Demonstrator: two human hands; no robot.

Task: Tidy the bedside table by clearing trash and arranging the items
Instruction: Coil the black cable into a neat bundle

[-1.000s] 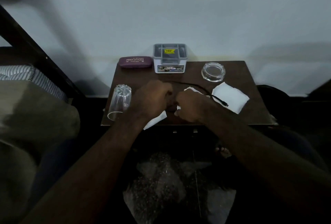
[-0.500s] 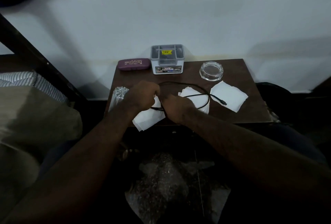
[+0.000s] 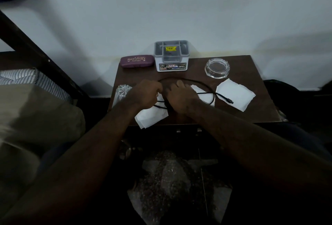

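A black cable [image 3: 203,83] lies in a loop on the brown bedside table [image 3: 251,109], its plug end [image 3: 228,99] resting on a white tissue [image 3: 235,94]. My left hand [image 3: 143,94] and my right hand [image 3: 179,97] meet at the table's middle, both closed on the cable. Under them lie two more white tissues, one at the front edge [image 3: 150,117] and one beside my right hand [image 3: 201,91]. A clear drinking glass [image 3: 121,92] lies on its side at the left edge, partly hidden by my left arm.
Along the back stand a maroon spectacle case [image 3: 137,61], a grey and white organiser box [image 3: 171,55] and a clear glass ashtray [image 3: 217,67]. A white wall rises behind. A bed with a striped pillow [image 3: 23,79] is to the left. Speckled floor shows below.
Both hands have moved a little further onto the table and the cable loop has spread out over the tissues. The tissue at the front edge has come into view.
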